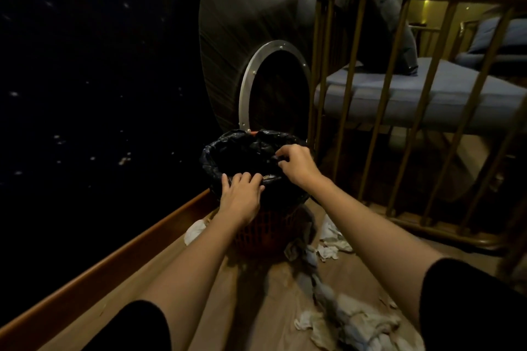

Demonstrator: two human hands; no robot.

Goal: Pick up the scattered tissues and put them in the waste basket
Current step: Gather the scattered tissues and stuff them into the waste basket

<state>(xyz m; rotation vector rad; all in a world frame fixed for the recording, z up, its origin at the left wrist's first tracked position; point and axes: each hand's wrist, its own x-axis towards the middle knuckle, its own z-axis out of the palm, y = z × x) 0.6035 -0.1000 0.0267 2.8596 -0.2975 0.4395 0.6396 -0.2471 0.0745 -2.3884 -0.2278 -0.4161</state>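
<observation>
Both my hands are at the waste basket [261, 232], an orange basket lined with a black bag [242, 148]. My left hand [242, 198] lies fingers spread over the near rim; my right hand [295, 164] pinches the bag's edge. Crumpled tissues [353, 325] lie scattered on the wooden floor [182, 259], right of the basket and nearer me.

1. I see an orange-red plastic lattice waste basket [262, 234] lined with a glossy black plastic bag [228, 151].
2. The crumpled tissues [353, 325] on the light brown wood-grain floor [256, 308] are white and grey-blue.
3. The metal railing [399, 94] is brass-gold.
4. The mattress [456, 88] is blue-grey.
5. Both short sleeves [470, 302] are black.
</observation>
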